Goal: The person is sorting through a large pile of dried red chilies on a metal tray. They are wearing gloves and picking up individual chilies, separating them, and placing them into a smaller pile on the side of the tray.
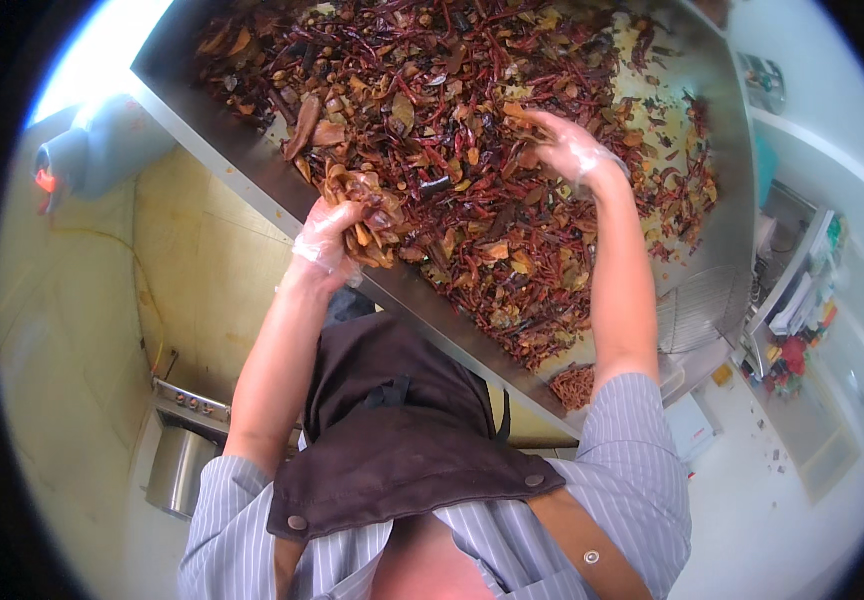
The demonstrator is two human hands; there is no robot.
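A large metal tray (pixel 469 367) spreads before me, holding a thick layer of dried red chilies (pixel 469 202), leaves, bark pieces and other whole spices. My left hand (pixel 333 232), in a clear plastic glove, grips a bunch of brown dried slices (pixel 364 202) above the tray's near-left rim. My right hand (pixel 570 146), gloved the same way, reaches over the spice pile with its fingertips at some orange-brown pieces (pixel 523 124). Whether those fingers have closed on the pieces I cannot tell. A long strip of bark (pixel 304 126) lies beyond my left hand.
A reddish-brown clump (pixel 573 386) sits in the tray's near corner. Left of the tray stands a blue plastic container (pixel 101 150); a metal cylinder (pixel 182 469) is lower left. At right, a shelf (pixel 792 285) carries assorted items, with a white box (pixel 691 420) below it.
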